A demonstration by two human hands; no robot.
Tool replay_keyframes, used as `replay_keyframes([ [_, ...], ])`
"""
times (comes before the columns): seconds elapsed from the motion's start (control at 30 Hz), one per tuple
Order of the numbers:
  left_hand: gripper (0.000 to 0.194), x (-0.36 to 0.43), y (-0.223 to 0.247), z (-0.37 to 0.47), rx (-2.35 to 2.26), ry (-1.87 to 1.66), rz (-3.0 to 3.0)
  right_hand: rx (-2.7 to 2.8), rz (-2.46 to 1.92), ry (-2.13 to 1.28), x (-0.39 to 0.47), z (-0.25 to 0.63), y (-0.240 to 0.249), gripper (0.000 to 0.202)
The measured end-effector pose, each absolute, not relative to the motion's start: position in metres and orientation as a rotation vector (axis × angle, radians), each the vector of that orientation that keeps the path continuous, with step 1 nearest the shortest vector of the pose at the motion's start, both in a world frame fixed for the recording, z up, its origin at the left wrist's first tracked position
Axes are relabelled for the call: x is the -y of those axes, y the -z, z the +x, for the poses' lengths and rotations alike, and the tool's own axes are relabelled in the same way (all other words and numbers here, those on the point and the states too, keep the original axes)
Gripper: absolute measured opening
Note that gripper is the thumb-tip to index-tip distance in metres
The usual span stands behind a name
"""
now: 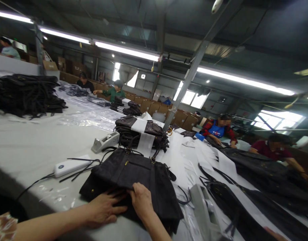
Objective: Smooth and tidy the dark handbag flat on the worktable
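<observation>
A black handbag [141, 174] lies on the white table [63, 134] right in front of me, its handles pointing away and a small zip showing on its face. At its near edge my left hand [105, 209] rests with fingers spread, some fingertips hidden under the bag's edge. Just to the right, my right hand [141, 199] pinches the near edge of the bag between bent fingers and thumb. Behind the bag stands a stack of folded dark bags [124, 127] with a white paper band [145, 142] around it.
Tape dispensers [106, 142] stand behind left and at the right [205, 211]. A white corded device [72, 166] lies left. Dark bags are piled at the far left [23, 93] and right [264, 174]. Several people work around the tables. A metal post [186, 83] rises behind the stack.
</observation>
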State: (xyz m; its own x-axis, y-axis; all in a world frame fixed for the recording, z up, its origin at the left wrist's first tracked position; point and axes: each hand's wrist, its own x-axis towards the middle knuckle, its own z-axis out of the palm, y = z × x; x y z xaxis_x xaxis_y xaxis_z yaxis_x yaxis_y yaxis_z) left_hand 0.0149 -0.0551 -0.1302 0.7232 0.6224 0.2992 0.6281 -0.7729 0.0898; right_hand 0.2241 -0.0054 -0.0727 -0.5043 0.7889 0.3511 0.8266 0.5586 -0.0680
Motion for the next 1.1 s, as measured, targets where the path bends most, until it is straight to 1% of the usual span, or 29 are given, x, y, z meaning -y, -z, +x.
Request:
replay_keyframes([
  [0.1,0.052,0.054,0.123,0.014,1.084,0.559,-2.992,2.417,-1.298,0.138,0.011,0.229,0.090,0.021],
  [0.23,0.043,0.053,0.122,0.014,1.228,0.703,-3.083,2.421,-1.223,0.121,0.016,0.237,0.115,0.031],
  [0.3,0.037,0.054,0.129,0.014,1.301,0.803,-2.986,2.394,-1.218,0.116,0.016,0.239,0.121,0.037],
  [0.37,0.034,0.059,0.137,0.013,1.277,0.879,-2.765,2.362,-1.228,0.105,0.014,0.240,0.122,0.041],
  [0.43,0.042,0.065,0.139,0.011,1.109,0.873,-2.536,2.343,-1.231,0.092,0.012,0.240,0.122,0.044],
  [0.5,0.052,0.069,0.135,0.008,1.016,0.787,-2.370,2.333,-1.236,0.079,0.013,0.239,0.122,0.045],
  [0.67,0.067,0.056,0.120,0.003,1.240,0.550,-2.299,2.299,-1.296,0.076,0.017,0.235,0.127,0.041],
  [0.73,0.075,0.047,0.121,0.003,1.264,0.508,-2.349,2.286,-1.319,0.089,0.018,0.233,0.126,0.036],
  [0.8,0.081,0.040,0.126,0.002,1.282,0.508,-2.383,2.270,-1.305,0.099,0.021,0.234,0.121,0.026],
  [0.87,0.082,0.034,0.130,0.000,1.308,0.543,-2.393,2.250,-1.201,0.159,0.025,0.238,0.116,0.015],
  [0.93,0.078,0.030,0.132,-0.002,1.348,0.582,-2.391,2.281,-0.975,0.310,0.033,0.244,0.116,0.014],
  [0.97,0.076,0.028,0.132,-0.003,1.368,0.590,-2.390,2.310,-0.843,0.398,0.037,0.247,0.120,0.015],
  [1.03,0.073,0.023,0.130,-0.003,1.382,0.577,-2.370,2.325,-0.656,0.537,0.043,0.252,0.133,0.026],
  [1.1,0.071,0.018,0.128,0.001,1.281,0.565,-2.311,2.253,-0.620,0.606,0.044,0.253,0.154,0.032],
])
